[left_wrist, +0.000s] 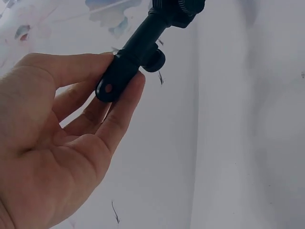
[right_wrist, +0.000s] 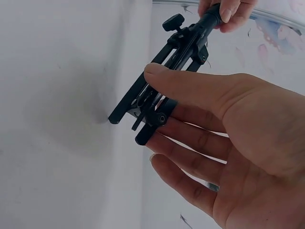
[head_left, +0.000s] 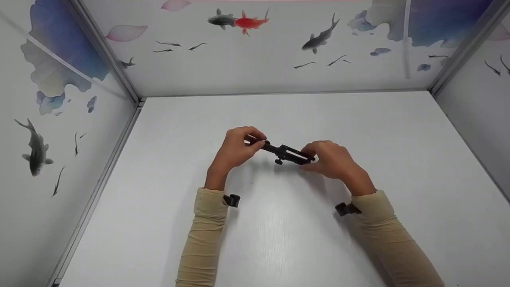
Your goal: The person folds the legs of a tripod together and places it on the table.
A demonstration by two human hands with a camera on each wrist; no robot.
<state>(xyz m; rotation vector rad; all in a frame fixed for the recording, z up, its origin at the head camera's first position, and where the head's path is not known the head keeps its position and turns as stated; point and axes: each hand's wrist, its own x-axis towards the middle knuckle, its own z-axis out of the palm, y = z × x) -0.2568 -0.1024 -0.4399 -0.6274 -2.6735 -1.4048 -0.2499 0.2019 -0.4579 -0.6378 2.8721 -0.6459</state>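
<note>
Between the two hands, above the white table, is a small black folding stand (head_left: 283,151) with slim hinged legs, a round tube and side knobs. My left hand (head_left: 239,147) pinches the tube's end between thumb and fingers. That rounded end, with a hole through it, shows in the left wrist view beside a small knob (left_wrist: 154,60). At the other end, my right hand (head_left: 332,159) grips the legs. In the right wrist view its thumb lies across the legs (right_wrist: 127,102), which run side by side, and its fingers are behind them. A thumbscrew (right_wrist: 173,22) sticks out near the hinge.
The white tabletop (head_left: 271,247) spreads around both arms. Panels printed with fish and flowers, such as the back wall (head_left: 259,67), enclose its back and sides, with metal posts (head_left: 127,85) at the corners. A small black camera mount (head_left: 232,200) sits at the left cuff, another (head_left: 346,209) at the right.
</note>
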